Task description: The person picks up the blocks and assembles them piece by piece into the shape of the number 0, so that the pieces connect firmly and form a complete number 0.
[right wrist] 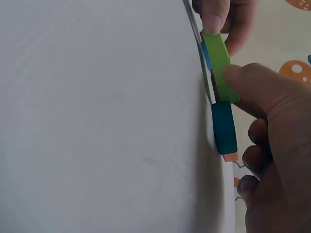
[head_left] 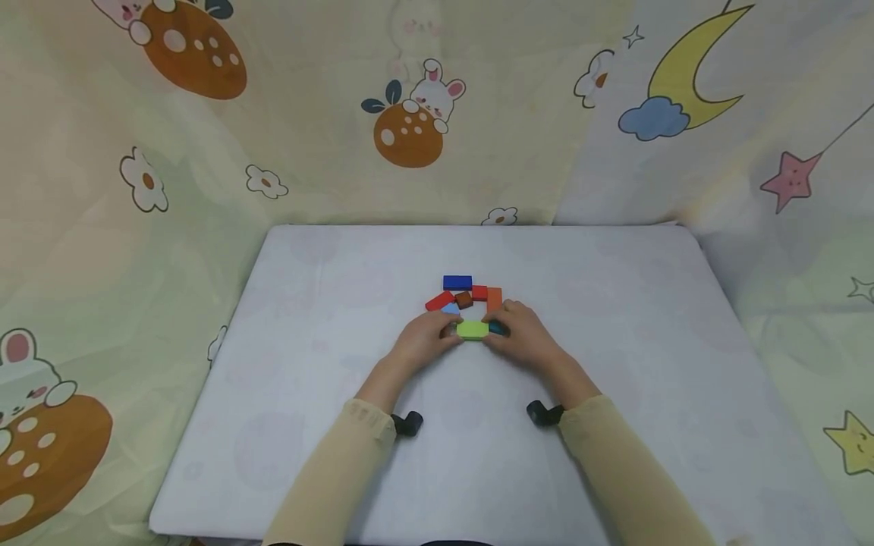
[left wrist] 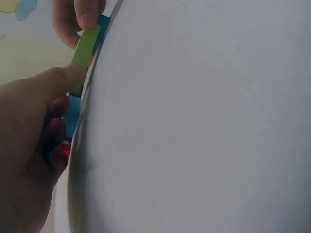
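Note:
A light green block (head_left: 473, 330) is pinched at its two ends between both hands, close over the white table. My left hand (head_left: 425, 339) grips its left end and my right hand (head_left: 520, 334) its right end. In the right wrist view, a dark teal block (right wrist: 224, 128) stands beside the green one's right end, near the right fingers. A light blue block (head_left: 451, 309) lies by the left fingertips, partly covered in the head view. Just behind the right hand is an orange block (head_left: 495, 299), its near end hidden by the fingers.
Behind the hands lie a dark blue block (head_left: 457, 283), a tilted red block (head_left: 440, 301), a small brown block (head_left: 463, 299) and a small red block (head_left: 480, 293). The white table (head_left: 307, 303) meets a patterned cloth (head_left: 321, 152) at its back and sides.

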The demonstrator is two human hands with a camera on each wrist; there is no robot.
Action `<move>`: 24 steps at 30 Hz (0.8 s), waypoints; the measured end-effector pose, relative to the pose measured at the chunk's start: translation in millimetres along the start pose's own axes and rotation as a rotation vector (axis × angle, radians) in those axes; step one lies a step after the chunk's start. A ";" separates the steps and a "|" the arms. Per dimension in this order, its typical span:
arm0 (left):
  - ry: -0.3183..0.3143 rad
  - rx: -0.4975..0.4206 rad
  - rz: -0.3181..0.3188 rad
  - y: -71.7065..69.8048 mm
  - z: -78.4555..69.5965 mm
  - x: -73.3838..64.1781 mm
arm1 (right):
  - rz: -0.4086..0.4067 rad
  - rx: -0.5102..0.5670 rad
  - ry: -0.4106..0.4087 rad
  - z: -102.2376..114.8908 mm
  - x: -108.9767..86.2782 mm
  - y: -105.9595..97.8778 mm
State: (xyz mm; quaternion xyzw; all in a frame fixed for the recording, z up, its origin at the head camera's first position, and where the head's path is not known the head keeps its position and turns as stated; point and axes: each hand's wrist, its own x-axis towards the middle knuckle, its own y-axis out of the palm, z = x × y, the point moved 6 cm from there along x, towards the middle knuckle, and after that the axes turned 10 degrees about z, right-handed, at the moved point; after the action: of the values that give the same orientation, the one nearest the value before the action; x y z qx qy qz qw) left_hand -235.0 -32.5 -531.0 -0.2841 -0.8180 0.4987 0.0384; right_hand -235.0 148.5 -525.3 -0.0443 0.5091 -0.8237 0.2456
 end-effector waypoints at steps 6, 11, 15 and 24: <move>0.076 -0.021 0.015 6.8 -2.8 -12.2 | 0.003 -0.006 -0.078 9.4 -17.6 1.8; 0.094 -0.032 0.043 12.6 -3.4 -25.3 | 0.025 0.023 -0.107 16.5 -31.6 7.3; 0.100 -0.037 0.053 17.1 -2.5 -29.8 | 0.043 0.038 -0.082 18.2 -37.4 11.9; 0.146 0.011 0.028 23.1 -2.6 -29.5 | 0.060 0.011 -0.071 15.6 -37.8 20.0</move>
State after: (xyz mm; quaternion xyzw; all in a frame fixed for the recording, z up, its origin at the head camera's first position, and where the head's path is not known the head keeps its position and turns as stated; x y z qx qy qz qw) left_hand -199.5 -37.3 -542.6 -0.3308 -0.8062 0.4817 0.0926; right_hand -189.7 145.6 -528.4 -0.0569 0.4965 -0.8167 0.2884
